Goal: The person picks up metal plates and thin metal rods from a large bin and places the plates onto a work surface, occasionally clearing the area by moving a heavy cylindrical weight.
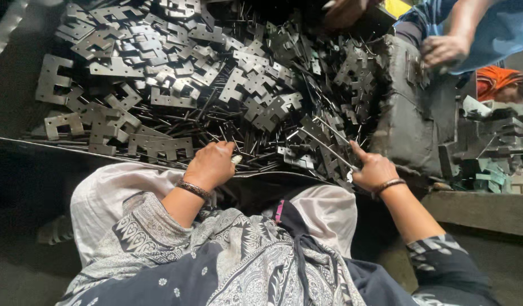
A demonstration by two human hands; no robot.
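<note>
Two hands are at work at the near edge of a heap of stamped metal. The left hand (212,164) is curled knuckles-up with its fingers folded under, so whether anything is pinched inside cannot be told; only a pale fingertip or small pale bit shows at its far side. It rests on thin rods (244,148) that lie tangled just beyond the knuckles, probably so that loose pieces can be raked toward the body.

The right hand (373,170) is held half open, with one finger stretched toward the heap and the rest loosely bent. A long thin strip (328,148) runs from its fingertips out and to the left; it appears to be touched or lightly pinched at its near end, though the contact is partly hidden.

Outward from both grips, flat plates (162,146) with notched, E-like outlines are spread in layers, the nearest just left of the left hand, the bulk well beyond it. To the right of the right hand stands a dark worn block (408,113), against which the heap is banked. Farther right, another person's hand (442,50) reaches over that block, beside stacked parts (488,153).
</note>
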